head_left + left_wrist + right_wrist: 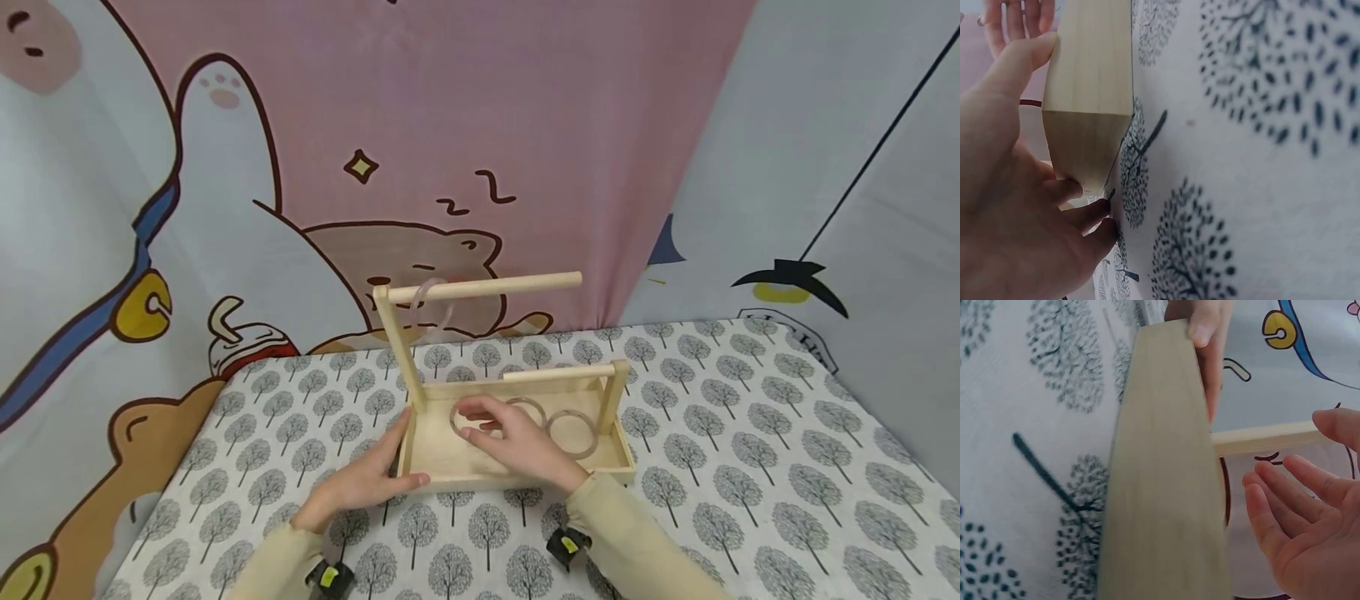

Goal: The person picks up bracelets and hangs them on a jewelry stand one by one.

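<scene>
A wooden rack has a shallow tray (pixel 450 454) as its base. My left hand (pixel 363 479) holds the tray's front left corner, its thumb on the front edge and its fingers along the left side. Above the tray hovers my right hand (pixel 517 437), fingers loosely bent beside a translucent ring (pixel 453 418) that it partly covers. No object shows between those fingers in the right wrist view. Another ring (pixel 528 400) lies partly behind the right hand, and a third ring (pixel 596 435) lies at the tray's right. One ring (pixel 415 310) hangs from the tall upper rod (pixel 495 287).
A shorter rod (pixel 558 372) juts leftward from the right post (pixel 612 396), over the tray's back part. The tall left post (pixel 400 350) carries the upper rod. Tree-printed cloth (pixel 712 467) covers the table, and a cartoon curtain (pixel 525 125) hangs behind it.
</scene>
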Motion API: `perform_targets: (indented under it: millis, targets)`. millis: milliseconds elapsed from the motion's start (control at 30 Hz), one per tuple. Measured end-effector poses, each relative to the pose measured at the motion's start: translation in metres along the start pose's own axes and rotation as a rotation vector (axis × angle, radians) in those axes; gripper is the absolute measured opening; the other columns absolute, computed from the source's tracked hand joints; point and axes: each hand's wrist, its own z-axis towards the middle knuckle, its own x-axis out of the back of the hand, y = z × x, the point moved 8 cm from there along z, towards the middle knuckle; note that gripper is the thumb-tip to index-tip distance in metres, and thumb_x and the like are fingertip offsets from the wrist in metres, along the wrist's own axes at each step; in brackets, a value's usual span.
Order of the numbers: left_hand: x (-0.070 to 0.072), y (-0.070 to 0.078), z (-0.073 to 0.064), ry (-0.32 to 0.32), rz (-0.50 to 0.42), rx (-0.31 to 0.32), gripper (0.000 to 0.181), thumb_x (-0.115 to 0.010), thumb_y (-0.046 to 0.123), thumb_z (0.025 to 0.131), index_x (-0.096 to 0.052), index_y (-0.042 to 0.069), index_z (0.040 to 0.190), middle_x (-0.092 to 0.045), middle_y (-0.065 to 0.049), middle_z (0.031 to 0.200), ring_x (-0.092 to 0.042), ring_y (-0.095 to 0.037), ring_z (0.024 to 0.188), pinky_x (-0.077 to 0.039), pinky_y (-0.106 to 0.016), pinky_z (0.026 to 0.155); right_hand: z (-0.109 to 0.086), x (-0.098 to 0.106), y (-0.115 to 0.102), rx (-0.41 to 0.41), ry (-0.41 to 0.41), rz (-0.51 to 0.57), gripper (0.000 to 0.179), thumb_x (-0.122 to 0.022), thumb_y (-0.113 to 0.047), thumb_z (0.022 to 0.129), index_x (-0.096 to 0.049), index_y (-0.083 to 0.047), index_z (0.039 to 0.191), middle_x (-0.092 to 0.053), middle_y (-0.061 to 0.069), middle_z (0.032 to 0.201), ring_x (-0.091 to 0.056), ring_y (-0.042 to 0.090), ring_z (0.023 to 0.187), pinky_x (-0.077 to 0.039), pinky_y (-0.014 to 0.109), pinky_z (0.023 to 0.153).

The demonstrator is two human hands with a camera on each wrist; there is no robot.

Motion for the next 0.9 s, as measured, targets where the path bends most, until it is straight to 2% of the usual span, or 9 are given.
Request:
perform_targets:
  millis: [167, 267, 400, 567, 767, 900]
  targets:
    - [0.001, 0.0, 0.001, 0.042, -0.028, 0.003, 0.106, -0.074, 0.03, 0.085, 0.0, -0.007, 0.151, -0.004, -0.03, 0.155, -0.028, -0.047, 0.134, -0.027, -0.059, 0.107, -0.001, 0.0, 0.012, -0.035, 0.027, -0.005, 0.04, -0.061, -0.012, 0.095, -0.052, 0.005, 0.13, -0.058, 0.023, 0.126, -0.057, 0.039, 0.111, -0.049, 0.045, 0.096]
    - [0.003, 0.0, 0.004, 0.065, -0.022, -0.006, 0.107, -0.076, 0.032, 0.083, -0.003, -0.006, 0.152, -0.004, -0.029, 0.155, -0.03, -0.048, 0.133, -0.029, -0.06, 0.106, -0.001, 0.001, 0.017, -0.06, 0.051, -0.02, 0.04, -0.061, -0.013, 0.095, -0.052, 0.005, 0.13, -0.057, 0.022, 0.127, -0.058, 0.039, 0.111, -0.049, 0.045, 0.095]
    - [0.003, -0.002, 0.009, 0.059, 0.01, 0.004, 0.109, -0.075, 0.036, 0.083, -0.001, -0.006, 0.152, 0.0, -0.028, 0.156, -0.022, -0.048, 0.137, -0.024, -0.059, 0.108, 0.002, 0.006, 0.023, -0.104, 0.094, -0.065, 0.041, -0.063, -0.014, 0.094, -0.054, 0.001, 0.131, -0.057, 0.018, 0.129, -0.057, 0.037, 0.113, -0.049, 0.043, 0.096]
    - [0.004, -0.007, 0.011, 0.04, -0.008, 0.005, 0.109, -0.073, 0.033, 0.085, 0.006, -0.004, 0.151, 0.005, -0.026, 0.156, -0.01, -0.045, 0.141, -0.016, -0.058, 0.11, 0.009, 0.012, 0.027, -0.114, 0.169, -0.109, 0.043, -0.066, -0.014, 0.09, -0.056, -0.002, 0.13, -0.058, 0.018, 0.128, -0.054, 0.039, 0.117, -0.046, 0.047, 0.099]
    - [-0.005, -0.01, 0.009, -0.018, -0.028, 0.001, 0.109, -0.07, 0.031, 0.088, 0.012, -0.005, 0.149, 0.01, -0.027, 0.155, -0.009, -0.047, 0.14, -0.015, -0.059, 0.11, 0.007, 0.008, 0.038, -0.182, 0.176, -0.132, 0.049, -0.067, -0.015, 0.088, -0.053, -0.003, 0.133, -0.056, 0.019, 0.13, -0.052, 0.039, 0.119, -0.041, 0.053, 0.101]
    - [-0.007, -0.012, 0.01, -0.026, -0.04, 0.029, 0.109, -0.069, 0.032, 0.088, 0.014, -0.003, 0.15, 0.012, -0.025, 0.155, -0.007, -0.046, 0.14, -0.014, -0.059, 0.11, 0.007, 0.006, 0.041, -0.183, 0.19, -0.124, 0.05, -0.069, -0.012, 0.086, -0.052, -0.002, 0.133, -0.054, 0.017, 0.134, -0.048, 0.038, 0.124, -0.037, 0.054, 0.104]
